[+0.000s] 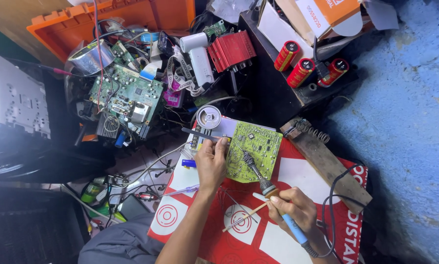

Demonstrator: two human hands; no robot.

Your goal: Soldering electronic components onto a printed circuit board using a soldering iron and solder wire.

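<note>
1. Cluttered floor space fills the view, with a rough blue wall (415, 122) on the right and a red-and-white printed sheet (278, 234) spread near the person as a work mat; it carries white circle marks and large white lettering along its right edge.
2. On the far end of that sheet lies a green circuit board (256, 149), its soldered side up.
3. The left hand (210, 164) rests on the board's left edge, fingers curled over it and pinning it down; its grip is closed on the board.
4. The right hand (293, 208) is wrapped around a soldering iron (273, 195) with a blue handle, tip touching the board's middle; a thin wooden stick (244, 217) is pinched in the same hand.
5. A round silver tin (208, 117) sits just beyond the board, on the far left.
6. A wooden plank (327, 164) with a coiled spring lies to the right of the board.
7. Far right, three red cylindrical capacitors (300, 71) with black tops stand on a dark box, beside a white-and-orange carton (322, 14).
8. Far left, an orange plastic crate (116, 19) stands behind a heap of wires and another green circuit board (126, 95).
</note>
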